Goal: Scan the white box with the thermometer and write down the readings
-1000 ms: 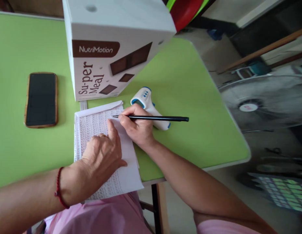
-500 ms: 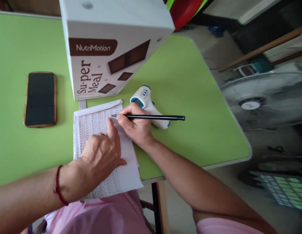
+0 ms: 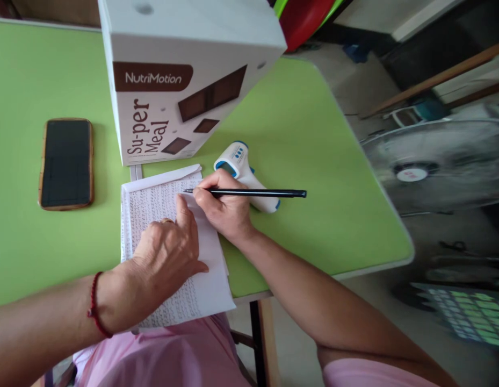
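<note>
In my right hand [image 3: 229, 212] is a slim black pen [image 3: 265, 193], pinched between thumb and fingers. Its tip touches or hovers just over a notepad [image 3: 215, 285] whose page carries dense rows of handwriting. My left hand [image 3: 166, 255] lies on the same page and holds nothing. Its index finger is stretched out close to the pen tip, its thumb spreads to the side, and the remaining fingers curl under, partly hidden. A white and blue infrared thermometer [image 3: 265, 203] lies just beyond my right hand, which covers part of it.
Behind the notepad stands a tall white NutriMotion box [image 3: 193, 48]. A phone in a brown case [image 3: 67, 164] lies at the left on the green table [image 3: 313, 215]. Past the table's right edge are a fan [image 3: 412, 174] and a red and green object [image 3: 308, 21].
The hands, pen and notepad look almost the same as before. Only a very slight shift of the whole view is visible.
</note>
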Motion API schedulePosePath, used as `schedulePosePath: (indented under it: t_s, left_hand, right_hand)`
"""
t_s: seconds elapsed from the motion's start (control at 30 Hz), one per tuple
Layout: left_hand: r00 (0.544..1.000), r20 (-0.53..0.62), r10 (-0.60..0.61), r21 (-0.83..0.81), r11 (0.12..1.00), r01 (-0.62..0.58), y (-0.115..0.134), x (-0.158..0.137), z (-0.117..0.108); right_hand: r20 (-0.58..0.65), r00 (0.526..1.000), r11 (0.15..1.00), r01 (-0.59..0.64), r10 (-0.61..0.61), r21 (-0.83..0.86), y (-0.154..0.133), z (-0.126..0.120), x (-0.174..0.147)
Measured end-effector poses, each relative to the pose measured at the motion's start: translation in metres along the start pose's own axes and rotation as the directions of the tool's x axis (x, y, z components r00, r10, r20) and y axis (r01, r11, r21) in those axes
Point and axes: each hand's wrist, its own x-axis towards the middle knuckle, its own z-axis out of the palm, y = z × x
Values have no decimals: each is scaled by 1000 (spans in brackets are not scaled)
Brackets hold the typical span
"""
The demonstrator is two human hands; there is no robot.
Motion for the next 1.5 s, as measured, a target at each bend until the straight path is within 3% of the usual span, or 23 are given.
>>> schedulePosePath:
  t_s: [0.1,0.53,0.73,1.13,1.5]
  left_hand:
    - [1000,25,-7,7,1000,7,0,1,0]
    - [997,-71,7,142,990,3,1,-1,4]
    - [991,-132,9,235,972,23,4,-2,4]
    - [991,-129,16,235,972,15,3,-1,5]
    - [988,-153,11,222,975,24,1,-2,15]
  right_hand:
    - [-28,999,1000,16,-15,8,0,1,0]
    - [-18,1000,1000,25,-25,2,0,0,0]
    - [-47,994,994,102,-100,30,5,1,0]
    - [-39,992,993,119,-119,17,5,0,0]
    - [-103,987,991,125,-120,40,8,1,-1]
